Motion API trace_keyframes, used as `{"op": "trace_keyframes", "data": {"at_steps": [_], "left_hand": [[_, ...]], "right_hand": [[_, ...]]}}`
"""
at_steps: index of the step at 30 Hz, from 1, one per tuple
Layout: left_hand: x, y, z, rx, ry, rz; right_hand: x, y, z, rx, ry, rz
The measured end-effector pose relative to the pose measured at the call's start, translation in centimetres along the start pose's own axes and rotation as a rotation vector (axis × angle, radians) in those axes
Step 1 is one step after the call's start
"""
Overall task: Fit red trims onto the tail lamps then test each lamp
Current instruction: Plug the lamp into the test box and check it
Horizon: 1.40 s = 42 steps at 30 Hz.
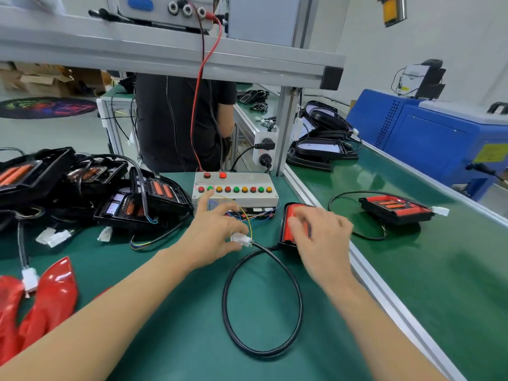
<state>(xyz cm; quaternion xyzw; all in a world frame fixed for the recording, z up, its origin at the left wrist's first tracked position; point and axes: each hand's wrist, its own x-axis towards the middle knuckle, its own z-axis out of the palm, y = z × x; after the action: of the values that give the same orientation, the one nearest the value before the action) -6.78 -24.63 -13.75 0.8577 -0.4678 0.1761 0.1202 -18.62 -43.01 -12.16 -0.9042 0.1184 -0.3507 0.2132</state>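
A tail lamp with its red trim stands on edge on the green bench, right of centre. My right hand rests against its face with fingers loosely bent. The lamp's black cable loops toward me and ends in a white connector. My left hand pinches that connector between thumb and fingers while its index finger reaches out to the button row of the grey test box. Loose red trims lie at the near left. A pile of untrimmed black tail lamps sits at the left.
Another trimmed lamp lies on the conveyor belt to the right, beyond an aluminium rail. Thin coloured wires run from the test box. A person in black stands behind the bench. A blue machine stands far right.
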Motion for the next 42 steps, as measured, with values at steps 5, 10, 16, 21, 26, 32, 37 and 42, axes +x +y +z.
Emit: {"op": "trace_keyframes", "data": {"at_steps": [5, 10, 16, 21, 26, 32, 37, 42], "left_hand": [[-0.2, 0.4, -0.6, -0.032, 0.049, -0.003], [-0.1, 0.0, -1.0, -0.03, 0.001, -0.013], [0.3, -0.7, -1.7, -0.11, -0.152, -0.061], [1.4, 0.1, -1.9, -0.117, -0.2, -0.106], [0.7, -1.0, -1.6, 0.101, -0.244, -0.203], [-0.4, 1.1, -1.8, 0.239, -0.129, -0.013], [-1.0, 3.2, -2.3, 0.188, 0.052, 0.16], [0.2, 3.9, -2.1, -0.337, -0.171, -0.04]], "right_hand": [[-0.6, -2.4, 2.3, -0.283, -0.435, -0.208], [-0.6, -3.1, 3.1, -0.321, -0.44, -0.256], [-1.0, -2.7, 3.0, -0.353, -0.395, -0.291], [-1.3, -3.0, 3.0, -0.367, -0.344, -0.287], [-0.6, -2.9, 1.6, -0.285, -0.262, -0.19], [4.1, 0.6, -0.4, 0.355, 0.04, 0.406], [5.1, 5.9, 0.0, 0.398, 0.108, 0.692], [3.9, 8.2, 1.1, 0.429, 0.058, 0.836]]}}
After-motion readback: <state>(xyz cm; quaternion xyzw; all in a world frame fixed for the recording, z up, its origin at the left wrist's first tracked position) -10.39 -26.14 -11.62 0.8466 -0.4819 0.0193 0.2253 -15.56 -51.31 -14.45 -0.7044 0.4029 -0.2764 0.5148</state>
